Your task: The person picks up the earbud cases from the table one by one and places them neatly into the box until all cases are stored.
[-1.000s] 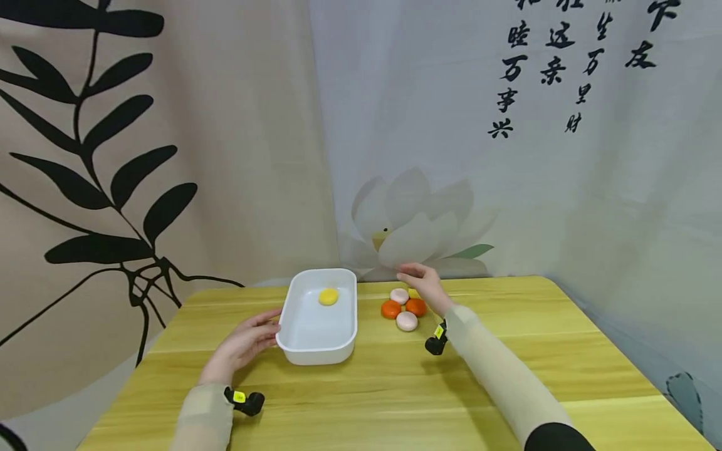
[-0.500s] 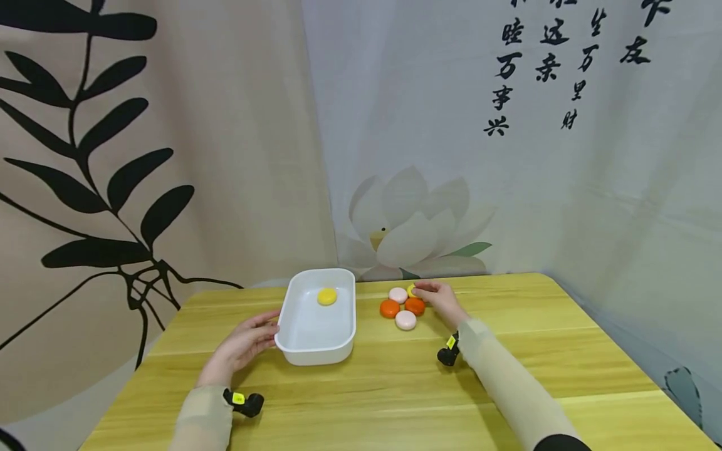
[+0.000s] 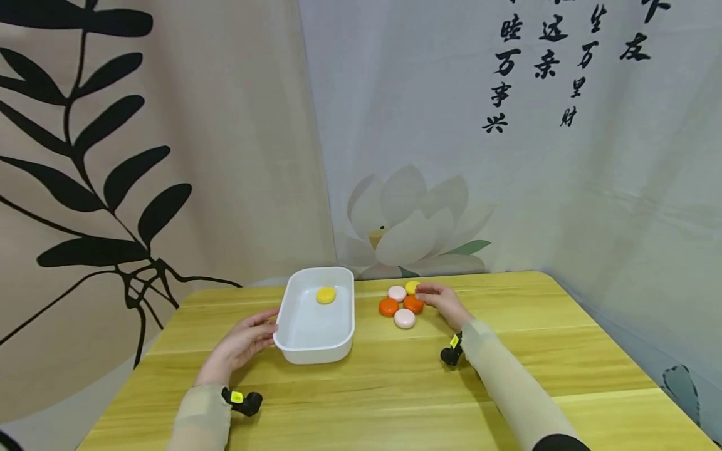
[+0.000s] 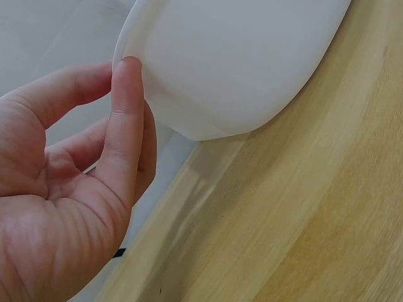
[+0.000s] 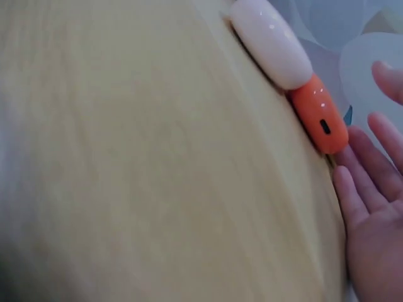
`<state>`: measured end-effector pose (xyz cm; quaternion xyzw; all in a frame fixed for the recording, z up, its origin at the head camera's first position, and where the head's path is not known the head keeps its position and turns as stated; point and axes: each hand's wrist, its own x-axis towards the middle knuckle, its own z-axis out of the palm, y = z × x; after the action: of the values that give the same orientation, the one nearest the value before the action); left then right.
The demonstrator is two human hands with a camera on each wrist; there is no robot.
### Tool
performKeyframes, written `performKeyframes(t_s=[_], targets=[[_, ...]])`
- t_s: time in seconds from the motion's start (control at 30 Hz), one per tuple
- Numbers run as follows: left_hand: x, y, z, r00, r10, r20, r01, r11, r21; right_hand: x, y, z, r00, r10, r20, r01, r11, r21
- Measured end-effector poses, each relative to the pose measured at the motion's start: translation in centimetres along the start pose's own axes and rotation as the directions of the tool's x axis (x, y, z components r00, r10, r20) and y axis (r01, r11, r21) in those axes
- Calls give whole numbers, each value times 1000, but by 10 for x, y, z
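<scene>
My left hand (image 3: 245,341) rests its nearly straight fingers (image 4: 129,100) against the side and rim of a white rectangular tray (image 3: 318,357). Inside the tray lies a flat round yellow piece (image 3: 326,295). To its right, a tight cluster on the table has two pale pink pieces (image 3: 404,319), two orange pieces (image 3: 388,307) and a yellow piece (image 3: 412,287). My right hand (image 3: 447,302) is at the cluster's right edge, fingers loosely extended. In the right wrist view, its fingertips are close by a glossy orange piece (image 5: 320,116) with a dark slot-like mark; contact is unclear.
The wooden table (image 3: 361,401) has its back edge just behind the tray and cluster. A printed curtain (image 3: 254,125) hangs behind it. Both wrists wear small black cameras (image 3: 451,355).
My right hand has come down from above the cluster to its right side, then shifted slightly off the yellow piece, which shows more. My left hand and the tray stay in place.
</scene>
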<state>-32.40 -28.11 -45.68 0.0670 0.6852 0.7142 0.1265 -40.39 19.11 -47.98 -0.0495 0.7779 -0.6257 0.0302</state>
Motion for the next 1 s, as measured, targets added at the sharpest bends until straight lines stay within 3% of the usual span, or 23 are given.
performKeyframes(t_s=[0.47, 1.0], targets=[[3, 5, 2, 1000, -7, 14, 7, 1000, -11, 3, 3, -7, 983, -48, 177, 66, 993, -94], [1, 1, 2, 999, -32, -9, 32, 999, -1, 2, 6, 1, 989, -32, 147, 59, 980, -188]])
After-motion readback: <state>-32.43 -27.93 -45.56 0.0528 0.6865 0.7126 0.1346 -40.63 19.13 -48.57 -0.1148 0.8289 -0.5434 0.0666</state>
